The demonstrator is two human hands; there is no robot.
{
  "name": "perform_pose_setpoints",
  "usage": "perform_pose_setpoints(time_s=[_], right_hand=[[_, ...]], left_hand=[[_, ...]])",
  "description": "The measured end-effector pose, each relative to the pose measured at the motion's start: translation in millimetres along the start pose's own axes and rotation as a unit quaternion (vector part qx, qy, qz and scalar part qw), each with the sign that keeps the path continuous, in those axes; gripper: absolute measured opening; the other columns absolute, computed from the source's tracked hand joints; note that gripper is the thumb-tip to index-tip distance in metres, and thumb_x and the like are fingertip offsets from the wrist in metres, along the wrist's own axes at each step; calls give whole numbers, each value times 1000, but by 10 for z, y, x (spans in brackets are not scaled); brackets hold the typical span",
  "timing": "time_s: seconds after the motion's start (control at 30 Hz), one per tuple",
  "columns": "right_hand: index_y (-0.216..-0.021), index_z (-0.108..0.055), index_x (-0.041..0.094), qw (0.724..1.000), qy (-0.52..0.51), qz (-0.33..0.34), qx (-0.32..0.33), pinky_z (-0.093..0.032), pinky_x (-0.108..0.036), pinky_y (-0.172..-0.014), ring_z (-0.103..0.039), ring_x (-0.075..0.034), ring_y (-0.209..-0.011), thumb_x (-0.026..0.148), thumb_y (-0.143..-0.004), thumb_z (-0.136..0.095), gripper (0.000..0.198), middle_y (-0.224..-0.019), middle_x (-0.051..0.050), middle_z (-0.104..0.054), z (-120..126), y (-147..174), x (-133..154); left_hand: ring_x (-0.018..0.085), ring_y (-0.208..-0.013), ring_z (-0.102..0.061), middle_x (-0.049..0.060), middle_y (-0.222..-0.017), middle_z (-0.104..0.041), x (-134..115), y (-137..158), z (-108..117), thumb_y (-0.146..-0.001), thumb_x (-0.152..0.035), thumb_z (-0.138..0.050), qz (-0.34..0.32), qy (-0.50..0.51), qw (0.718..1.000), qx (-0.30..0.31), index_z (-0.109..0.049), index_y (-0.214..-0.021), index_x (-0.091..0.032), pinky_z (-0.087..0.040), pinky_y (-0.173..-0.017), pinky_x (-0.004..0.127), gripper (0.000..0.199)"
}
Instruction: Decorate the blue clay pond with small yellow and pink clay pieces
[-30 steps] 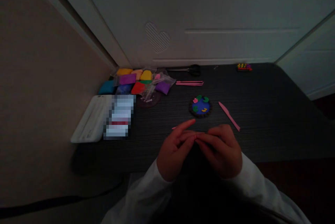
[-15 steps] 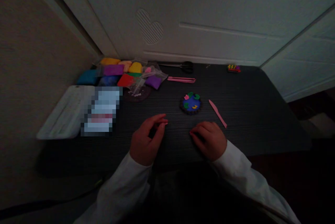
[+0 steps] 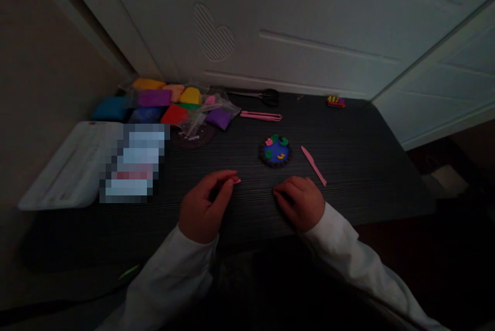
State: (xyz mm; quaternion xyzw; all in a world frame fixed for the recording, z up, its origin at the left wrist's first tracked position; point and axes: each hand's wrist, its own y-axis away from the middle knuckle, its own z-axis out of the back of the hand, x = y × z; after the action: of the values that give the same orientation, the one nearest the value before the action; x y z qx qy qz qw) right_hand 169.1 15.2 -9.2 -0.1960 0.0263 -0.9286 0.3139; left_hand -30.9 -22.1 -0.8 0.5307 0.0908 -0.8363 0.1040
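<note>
A small pink piece of clay [image 3: 237, 181] pokes out between the thumb and fingers of my left hand [image 3: 205, 205], which are pinched on it. To its right, my right hand [image 3: 301, 201] is closed, thumb against fingertips, low over the dark table; whatever it may hold is hidden. Just beyond both hands lies a round clay pond [image 3: 277, 152] with a dark beaded rim, blue middle, green leaves, a pink flower and yellow bits. A pink plastic clay knife [image 3: 313, 166] rests at the pond's right, apart from my right hand.
Bags of coloured clay [image 3: 154, 98] are heaped at the back left, by a dark round mat [image 3: 204, 138]. Pink tools [image 3: 261, 116] and black-handled scissors [image 3: 269, 97] lie behind the pond. A white tray [image 3: 73, 166] and a blurred screen [image 3: 135, 163] occupy the left.
The whole view has shifted, so the table's things sit a little farther left. Both hands keep nearly the same pose, and the pink piece in my left hand shows more clearly.
</note>
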Motion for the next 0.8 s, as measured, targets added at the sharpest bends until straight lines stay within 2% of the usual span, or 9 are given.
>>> perform_pose_setpoints(time_s=[0.17,0.37,0.63,0.8], right_hand=[[-85,-57,20,1000,-5,-13,-5,-31,-29,-68,-50,-14,-79,26,-79,-42,17,-80,-3,-58,-11,-14,15],[-85,-55,23,999,-9,-26,-16,-30,-28,-70,-50,-13,-79,29,-78,-44,14,-80,0,-58,-21,-20,4],[-85,-54,23,999,-20,-36,-19,-30,-28,-69,-51,-12,-79,29,-78,-44,14,-81,0,-58,-20,-30,-5],[-85,-54,24,1000,9,-23,-13,-29,-28,-67,-50,-12,-78,31,-79,-44,14,-79,1,-57,-21,-20,5]], left_hand=[[15,-84,-56,0,-88,-63,41,-12,35,-75,-33,-46,-30,-62,997,15,-55,-95,-23,-41,-77,26,24],[20,-88,-53,1,-99,-58,194,-99,51,-73,-41,-45,-47,-143,988,40,-54,-96,-26,-40,-80,33,29],[21,-91,-52,4,-99,-57,278,-154,42,-73,-40,-45,-94,-184,978,36,-54,-96,-23,-39,-83,36,30],[21,-93,-51,4,-100,-56,302,-172,39,-73,-40,-46,-108,-185,976,45,-54,-97,-23,-39,-83,35,30]])
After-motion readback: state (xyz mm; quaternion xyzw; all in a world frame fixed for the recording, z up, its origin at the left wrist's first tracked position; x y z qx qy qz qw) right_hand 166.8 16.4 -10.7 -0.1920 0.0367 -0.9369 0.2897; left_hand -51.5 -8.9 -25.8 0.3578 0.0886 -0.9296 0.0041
